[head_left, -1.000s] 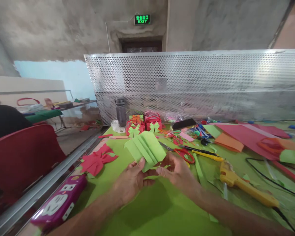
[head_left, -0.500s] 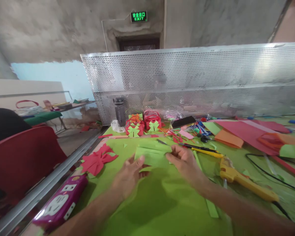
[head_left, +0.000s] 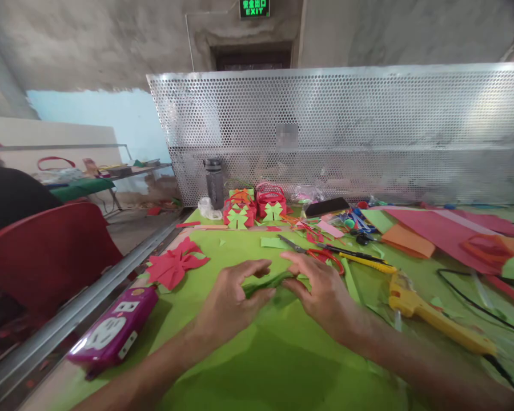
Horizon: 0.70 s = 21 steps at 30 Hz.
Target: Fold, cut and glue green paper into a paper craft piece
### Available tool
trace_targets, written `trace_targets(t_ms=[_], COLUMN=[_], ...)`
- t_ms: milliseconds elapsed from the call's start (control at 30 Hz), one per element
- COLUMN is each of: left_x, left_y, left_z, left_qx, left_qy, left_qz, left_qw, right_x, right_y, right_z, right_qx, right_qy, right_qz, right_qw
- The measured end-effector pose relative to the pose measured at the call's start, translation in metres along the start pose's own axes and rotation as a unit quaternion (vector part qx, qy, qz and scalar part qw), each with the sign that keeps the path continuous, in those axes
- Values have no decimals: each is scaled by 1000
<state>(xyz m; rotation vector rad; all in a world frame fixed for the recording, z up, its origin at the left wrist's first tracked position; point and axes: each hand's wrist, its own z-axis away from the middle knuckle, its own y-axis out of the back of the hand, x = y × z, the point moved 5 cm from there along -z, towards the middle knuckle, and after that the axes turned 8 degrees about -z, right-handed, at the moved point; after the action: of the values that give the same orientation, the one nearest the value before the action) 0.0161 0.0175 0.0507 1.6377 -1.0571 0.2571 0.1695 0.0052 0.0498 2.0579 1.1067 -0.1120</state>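
Observation:
Between my two hands is a piece of green paper [head_left: 268, 282], seen nearly edge-on above the green sheet [head_left: 282, 365] covering the table. My left hand [head_left: 229, 299] is closed on its left end, the thumb beneath and fingers curled over. At the right end, my right hand [head_left: 328, 294] pinches it between thumb and fingers. Just past the right hand lie scissors [head_left: 297, 245] with orange-red handles, partly hidden by that hand. A small green paper strip [head_left: 274, 242] rests beyond the fingers.
A purple power strip [head_left: 115, 328] and red paper flower shapes [head_left: 175, 264] are at left. To the right are a yellow utility knife [head_left: 368, 262] and a yellow glue gun [head_left: 437, 319] with its cord. Red boxes with green bows [head_left: 239, 218], a bottle [head_left: 215, 185] and a perforated metal panel [head_left: 346, 125] stand behind.
The green paper, earlier showing its broad face, is now tilted edge-on and partly covered by my fingers. Both hands have come closer together. The scissors and the strip behind them show more fully.

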Motion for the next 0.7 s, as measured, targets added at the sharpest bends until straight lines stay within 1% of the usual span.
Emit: trace_targets(t_ms=[100,200,300,367,400,467,533,633,700], left_x=[10,18,24,25,24,21,18,11,6], left_y=[9,17,13,7,5,4,7,16,20], left_z=[-1,-2,0,3,3,3,1,-4,-7], left_qx=[-28,-24,-29,-43,-50,-55,-54,-29,-12], left_qy=[-20,-65,-121,-140,-139,-124,-95,-45,-14], left_qz=[-75,-193,-244,-241,-232,-202,-155,-70,-30], left_qw=[997,979,962,960,961,970,982,996,999], right_x=[-10,-18,-26,-32,-34,-35,-34,-27,-21], right_y=[-3,-6,-10,-14,-16,-16,-11,3,15], right_z=[2,2,3,5,6,5,1,-6,-7], right_qx=[1,-10,-34,-60,-71,-75,-56,-27,-24], right_qy=[77,134,192,229,241,242,210,150,124], right_qz=[50,99,143,164,168,157,127,92,94], right_qw=[996,986,970,958,953,955,968,984,988])
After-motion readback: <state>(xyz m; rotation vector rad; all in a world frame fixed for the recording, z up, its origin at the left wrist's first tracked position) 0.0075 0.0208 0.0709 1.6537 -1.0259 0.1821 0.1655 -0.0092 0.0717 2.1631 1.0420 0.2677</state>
